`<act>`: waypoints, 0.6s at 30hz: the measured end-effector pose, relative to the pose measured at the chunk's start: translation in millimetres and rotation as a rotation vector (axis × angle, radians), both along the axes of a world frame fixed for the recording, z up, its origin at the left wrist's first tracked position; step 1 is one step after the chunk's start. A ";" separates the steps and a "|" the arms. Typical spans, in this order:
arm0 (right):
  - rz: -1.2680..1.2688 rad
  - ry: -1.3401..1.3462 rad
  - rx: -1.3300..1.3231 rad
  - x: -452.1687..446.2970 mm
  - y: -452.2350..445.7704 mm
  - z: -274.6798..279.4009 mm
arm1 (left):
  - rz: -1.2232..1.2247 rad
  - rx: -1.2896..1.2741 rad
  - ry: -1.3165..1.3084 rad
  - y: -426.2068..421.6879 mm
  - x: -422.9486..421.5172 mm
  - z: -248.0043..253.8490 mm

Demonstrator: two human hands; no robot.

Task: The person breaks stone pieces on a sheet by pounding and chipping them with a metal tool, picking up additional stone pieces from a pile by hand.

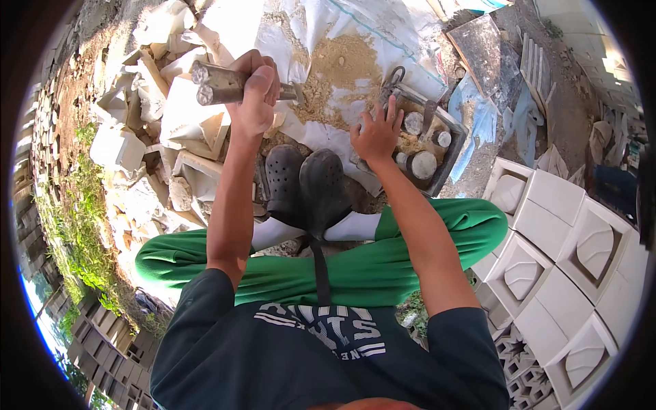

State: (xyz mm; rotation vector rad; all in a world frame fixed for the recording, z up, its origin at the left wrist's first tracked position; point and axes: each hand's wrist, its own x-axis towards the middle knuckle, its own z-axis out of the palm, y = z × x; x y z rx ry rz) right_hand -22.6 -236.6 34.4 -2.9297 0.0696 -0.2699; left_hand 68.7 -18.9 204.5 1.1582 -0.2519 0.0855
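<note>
My left hand (258, 96) is closed around a pair of dull metal tubes (217, 83) lying side by side. Their round ends point left, and a narrow flat end sticks out past my fingers on the right. My right hand (378, 134) has its fingers spread at the left side of a dark tray (456, 140); whether it touches the rim I cannot tell. Inside the tray are sandy powder and several round pale-topped pieces, one of them a cylinder (422, 165). Just beyond my right fingertips lies a dark metal tool with a looped handle (394, 78).
A white sheet (287, 41) with a heap of tan sand (345, 61) spreads ahead. Broken pale pieces (195, 113) pile up on the left. Patterned pale blocks (557, 236) stand at right. My dark clogs (321, 181) are between my arms.
</note>
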 end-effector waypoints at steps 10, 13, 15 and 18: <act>-0.023 0.019 0.042 3.2 -2.3 0.9 | 0.029 -0.026 -0.004 3.6 9.3 -23.1; -0.001 -0.025 0.041 -4.9 1.1 -0.8 | -0.031 -0.029 -0.062 11.2 5.5 -2.3; -0.009 -0.013 0.078 -1.4 0.2 1.4 | -0.120 -0.049 -0.128 16.0 11.1 -5.1; -0.012 0.003 0.074 -1.3 -0.2 4.2 | -0.098 0.150 -0.045 13.7 20.1 -69.8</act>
